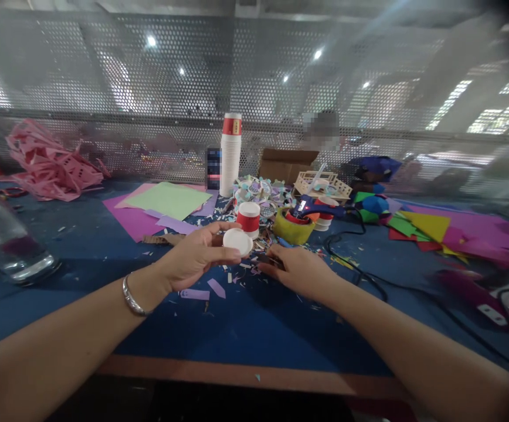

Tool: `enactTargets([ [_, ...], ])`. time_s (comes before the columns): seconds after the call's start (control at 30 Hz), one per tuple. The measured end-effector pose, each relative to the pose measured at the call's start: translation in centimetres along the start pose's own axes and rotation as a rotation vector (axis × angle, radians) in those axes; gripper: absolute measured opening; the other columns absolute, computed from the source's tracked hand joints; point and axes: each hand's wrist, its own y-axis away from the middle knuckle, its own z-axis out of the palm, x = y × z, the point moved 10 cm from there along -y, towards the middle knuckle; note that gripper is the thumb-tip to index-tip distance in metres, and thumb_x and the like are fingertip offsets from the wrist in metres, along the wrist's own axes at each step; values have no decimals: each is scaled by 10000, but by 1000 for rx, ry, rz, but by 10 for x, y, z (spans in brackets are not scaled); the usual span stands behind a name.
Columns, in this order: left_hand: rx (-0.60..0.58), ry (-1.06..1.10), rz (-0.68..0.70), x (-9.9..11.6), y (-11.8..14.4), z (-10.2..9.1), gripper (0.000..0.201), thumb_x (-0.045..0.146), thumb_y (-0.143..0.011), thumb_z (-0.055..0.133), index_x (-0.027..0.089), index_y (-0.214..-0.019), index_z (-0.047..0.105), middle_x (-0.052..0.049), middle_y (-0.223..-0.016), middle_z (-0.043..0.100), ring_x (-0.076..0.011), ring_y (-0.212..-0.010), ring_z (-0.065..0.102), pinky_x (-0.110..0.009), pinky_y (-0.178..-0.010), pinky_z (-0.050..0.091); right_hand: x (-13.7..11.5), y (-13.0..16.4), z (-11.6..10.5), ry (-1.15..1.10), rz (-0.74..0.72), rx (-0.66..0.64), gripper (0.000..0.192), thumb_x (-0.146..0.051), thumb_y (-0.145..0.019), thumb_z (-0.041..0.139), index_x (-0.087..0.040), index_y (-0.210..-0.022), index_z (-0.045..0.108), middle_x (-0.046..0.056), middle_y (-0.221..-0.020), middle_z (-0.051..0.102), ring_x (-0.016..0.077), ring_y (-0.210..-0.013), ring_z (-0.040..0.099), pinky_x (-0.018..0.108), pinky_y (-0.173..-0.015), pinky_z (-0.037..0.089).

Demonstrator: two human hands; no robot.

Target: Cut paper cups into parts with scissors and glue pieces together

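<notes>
My left hand (202, 253) pinches a small, round, shallow white paper cup piece (237, 241) by its edge. Just behind it stands a red and white paper cup (248, 220). My right hand (296, 266) is low over the table among paper scraps, its thumb and fingers curled near a dark spot; what is between them, if anything, I cannot make out. Beyond that hand, a yellow tape roll (294, 227) has a dark blue glue gun (314, 206) resting on it. Purple paper strips (195, 294) lie below my left hand.
A tall stack of paper cups (231, 155) stands at the back. Coloured paper sheets (166, 198) and pink paper shreds (54, 161) lie left. A water glass (14, 243) is nearer. A black cord (369, 275) snakes across the right. A cardboard box (287, 164) sits behind.
</notes>
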Motion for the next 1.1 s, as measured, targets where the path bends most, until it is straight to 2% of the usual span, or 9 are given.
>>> enactTargets([
  [0.13,-34,-25,15,-2,-2,4,668,81,-596,875,179,-1193,593,-69,-1087,715,-205,-1027,659,-354,-950,519,-6,5,-1,52,-30,0,282,-451,-984,553,-181,-973,633,78,-814,715,246,-740,668,315,-579,325],
  [0.27,-60,-153,67,-5,-4,4,653,174,-634,876,172,-1206,561,-96,-1155,695,-223,-1070,643,-380,-959,514,-10,9,-8,103,-70,52,227,-395,-979,582,-178,-982,647,83,-912,732,259,-775,686,336,-607,396],
  [0.4,-40,-480,182,1,-3,1,566,283,-707,834,180,-1180,541,-90,-1105,682,-227,-964,660,-389,-846,552,-20,16,-29,99,-168,240,187,-315,-961,611,-157,-1044,670,108,-997,721,303,-930,678,397,-735,493],
  [0.47,19,-641,230,7,-2,-2,518,301,-718,809,181,-1149,550,-80,-1052,679,-218,-879,662,-374,-766,557,-34,24,-43,-3,-304,370,210,-306,-967,610,-146,-1089,670,114,-1028,713,288,-977,657,418,-826,510],
  [0.53,57,-728,258,13,-1,-2,475,283,-707,791,173,-1110,564,-71,-999,676,-210,-826,660,-354,-707,553,-47,33,-53,-127,-446,444,209,-293,-982,595,-143,-1109,669,109,-1040,713,254,-969,642,403,-860,516],
  [0.7,-15,-742,269,16,0,13,452,237,-697,758,164,-1111,593,-56,-979,689,-188,-792,668,-323,-695,562,-71,41,-52,-209,-638,440,150,-176,-990,543,-138,-994,688,99,-925,705,220,-868,599,383,-814,521],
  [0.87,-80,-762,234,11,0,16,404,288,-720,767,173,-1077,617,-38,-910,705,-186,-758,667,-306,-662,536,-74,42,-55,-267,-673,450,151,-144,-972,524,-165,-907,660,78,-837,686,195,-783,568,351,-744,511],
  [0.97,-100,-853,188,11,-1,6,377,307,-717,782,189,-1046,640,-49,-932,716,-205,-791,672,-317,-687,520,-72,43,-59,-271,-659,453,156,-140,-954,517,-182,-868,640,73,-813,673,193,-771,561,349,-736,504],
  [1.1,-16,-958,146,23,-3,-21,485,400,-726,808,192,-1123,623,-74,-1012,712,-215,-828,664,-330,-732,491,-74,42,-50,-190,-664,384,191,-139,-950,496,-173,-847,654,78,-794,656,201,-767,546,353,-724,480],
])
